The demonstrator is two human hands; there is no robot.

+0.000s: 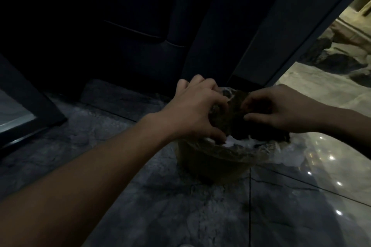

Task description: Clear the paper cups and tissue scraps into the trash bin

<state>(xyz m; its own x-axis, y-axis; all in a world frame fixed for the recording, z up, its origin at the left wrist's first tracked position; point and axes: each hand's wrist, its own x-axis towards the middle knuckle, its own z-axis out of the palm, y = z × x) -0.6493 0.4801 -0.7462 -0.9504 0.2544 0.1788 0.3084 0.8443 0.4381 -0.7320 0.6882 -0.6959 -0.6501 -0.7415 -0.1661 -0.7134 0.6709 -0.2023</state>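
A small round trash bin with a thin plastic liner stands on the floor. Both of my hands are over its mouth. My left hand curls its fingers down over a dark crumpled wad of trash at the bin's top. My right hand pinches the same wad from the right side. White tissue scraps show inside the near rim, under the wad. A small shiny round thing peeks out behind my left fingers; I cannot tell what it is. No paper cup is clearly visible.
The floor is glossy dark marble tile with light reflections at the right. A dark sofa or cabinet rises right behind the bin. A dark-framed panel leans at the left.
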